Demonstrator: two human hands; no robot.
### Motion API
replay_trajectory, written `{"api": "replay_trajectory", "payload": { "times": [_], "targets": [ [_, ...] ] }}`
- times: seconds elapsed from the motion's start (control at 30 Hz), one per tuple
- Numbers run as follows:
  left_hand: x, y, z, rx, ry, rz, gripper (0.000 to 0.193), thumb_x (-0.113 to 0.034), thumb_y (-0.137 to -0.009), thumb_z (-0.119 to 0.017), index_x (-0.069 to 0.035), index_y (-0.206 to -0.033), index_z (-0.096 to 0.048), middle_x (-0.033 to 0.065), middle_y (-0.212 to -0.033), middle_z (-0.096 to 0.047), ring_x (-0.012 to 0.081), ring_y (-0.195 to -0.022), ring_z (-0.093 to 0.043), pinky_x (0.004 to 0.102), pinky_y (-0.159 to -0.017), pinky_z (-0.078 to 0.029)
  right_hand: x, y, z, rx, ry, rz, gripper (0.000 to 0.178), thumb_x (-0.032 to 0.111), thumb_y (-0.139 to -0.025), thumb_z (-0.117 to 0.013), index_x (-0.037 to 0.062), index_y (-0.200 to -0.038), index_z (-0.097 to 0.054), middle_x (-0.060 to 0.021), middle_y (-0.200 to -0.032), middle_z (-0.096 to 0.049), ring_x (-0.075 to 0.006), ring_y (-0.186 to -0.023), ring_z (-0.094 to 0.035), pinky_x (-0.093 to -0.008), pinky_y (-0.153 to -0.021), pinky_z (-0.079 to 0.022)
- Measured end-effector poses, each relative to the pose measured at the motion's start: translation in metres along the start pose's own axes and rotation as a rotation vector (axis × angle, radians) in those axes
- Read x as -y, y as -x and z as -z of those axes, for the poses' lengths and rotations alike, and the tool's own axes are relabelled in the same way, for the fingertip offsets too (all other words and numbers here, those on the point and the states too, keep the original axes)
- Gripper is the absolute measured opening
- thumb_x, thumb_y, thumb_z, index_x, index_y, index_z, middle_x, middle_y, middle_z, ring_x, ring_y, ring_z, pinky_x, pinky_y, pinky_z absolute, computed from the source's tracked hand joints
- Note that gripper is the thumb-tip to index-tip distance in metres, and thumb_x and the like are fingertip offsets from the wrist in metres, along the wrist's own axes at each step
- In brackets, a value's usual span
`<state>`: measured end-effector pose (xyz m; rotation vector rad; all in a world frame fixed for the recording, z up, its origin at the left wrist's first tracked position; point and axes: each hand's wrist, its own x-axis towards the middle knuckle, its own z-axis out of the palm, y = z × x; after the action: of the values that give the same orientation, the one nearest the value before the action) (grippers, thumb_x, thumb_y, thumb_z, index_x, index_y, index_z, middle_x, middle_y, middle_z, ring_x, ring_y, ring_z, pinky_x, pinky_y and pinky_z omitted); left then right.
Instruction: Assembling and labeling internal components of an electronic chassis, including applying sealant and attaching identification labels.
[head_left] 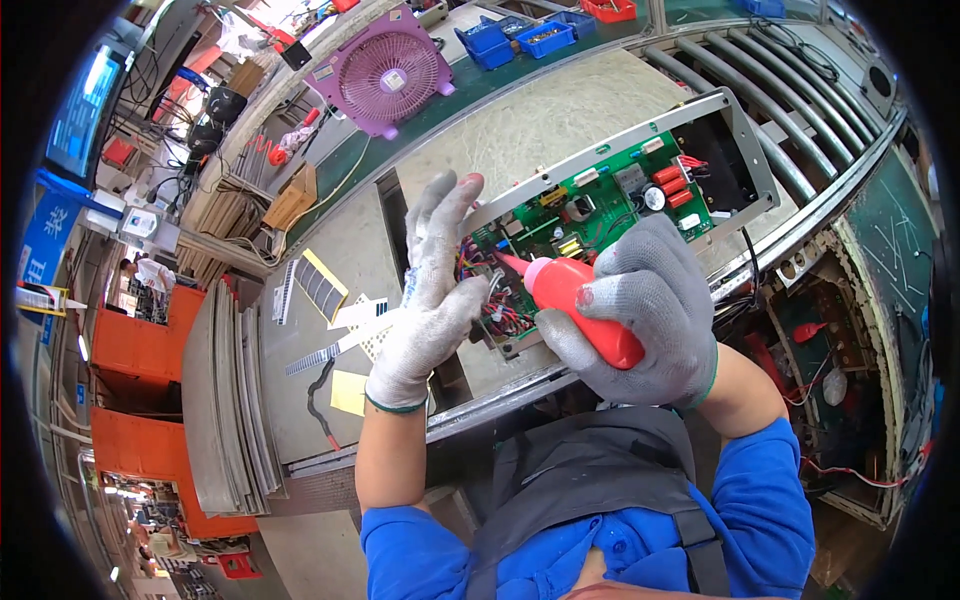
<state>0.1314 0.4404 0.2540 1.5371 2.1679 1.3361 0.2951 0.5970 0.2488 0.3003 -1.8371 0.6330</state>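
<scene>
A red squeeze bottle [575, 295] with a pointed nozzle lies tilted in my right hand [665, 310], which wears a grey-white knit glove with its fingers wrapped round it. The nozzle points left, over the wired end of a green circuit board [625, 190]; whether its tip touches anything I cannot tell. Around the board runs a metal frame [745, 135]. My left hand [430, 290], gloved too, is raised at the frame's left end, fingers stretched out and the thumb beside the bundled coloured wires [510, 315]. Nothing shows in it.
Label strips [325, 285], a yellow paper [348, 392] and a black cable [318, 400] lie on the bench to the left. A purple fan [385, 75] and blue bins [545, 40] stand at the back. Metal rollers [790, 90] are at the far right.
</scene>
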Motion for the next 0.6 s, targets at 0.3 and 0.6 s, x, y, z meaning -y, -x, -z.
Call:
{"api": "replay_trajectory", "payload": {
  "times": [0.3, 0.6],
  "targets": [
    [0.002, -0.001, -0.004, 0.007, -0.074, -0.047, 0.084, -0.002, -0.072, -0.055, -0.012, -0.153, -0.037, 0.0219, -0.159, -0.023, 0.0365, -0.151, -0.018, 0.0444, -0.121, -0.019, -0.003, -0.007, -0.001, -0.065, -0.167, -0.222, 0.023, 0.004, -0.072, -0.079, 0.0052, -0.082, -0.058, -0.0097, -0.076, -0.056, -0.0286, -0.067, -0.058, -0.038, -0.06, -0.045],
    [0.001, -0.002, -0.008, -0.008, 0.072, 0.007, 0.086, -0.003, -0.069, -0.055, -0.01, -0.153, -0.037, 0.0209, -0.157, -0.024, 0.0343, -0.15, -0.018, 0.0443, -0.122, -0.018, -0.004, -0.023, 0.001, -0.013, -0.044, -0.18, 0.025, 0.002, -0.072, -0.078, 0.0035, -0.08, -0.055, -0.0097, -0.076, -0.056, -0.0233, -0.066, -0.06, -0.0322, -0.061, -0.047]
  ]
}}
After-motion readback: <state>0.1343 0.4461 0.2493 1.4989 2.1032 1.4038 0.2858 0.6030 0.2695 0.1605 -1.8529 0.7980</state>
